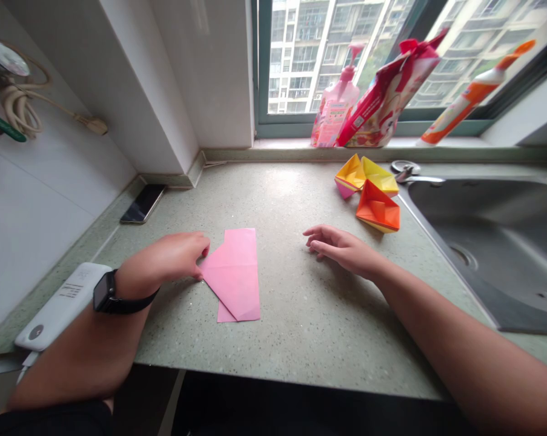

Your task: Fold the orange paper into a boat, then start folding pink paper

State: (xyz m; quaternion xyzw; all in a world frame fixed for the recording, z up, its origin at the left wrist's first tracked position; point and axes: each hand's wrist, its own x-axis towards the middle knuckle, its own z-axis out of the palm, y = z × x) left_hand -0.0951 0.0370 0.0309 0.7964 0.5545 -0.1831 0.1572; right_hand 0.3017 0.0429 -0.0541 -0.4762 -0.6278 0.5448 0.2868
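Note:
A folded sheet of pink paper (pixel 237 272) lies flat on the counter, with a pointed corner on its left side and a loose strip sticking out at the lower left. My left hand (pixel 182 255) rests at that left corner. Its thumb touches the paper's edge, and the index finger is curled just above with a gap between the two. To the right of the paper, my right hand (pixel 334 245) is over the counter, loosely spread and holding nothing. Behind it stand folded paper pieces: an orange-red one (pixel 378 206), a yellow one (pixel 380 174) and an orange-yellow one (pixel 349 174).
A phone (pixel 143 203) lies at the back left, and a white power bank (pixel 64 306) is beside my left forearm. The metal sink (pixel 491 242) is on the right. A pink pump bottle (pixel 334 112), a red bag (pixel 386 100) and an orange-white bottle (pixel 470 103) stand on the windowsill.

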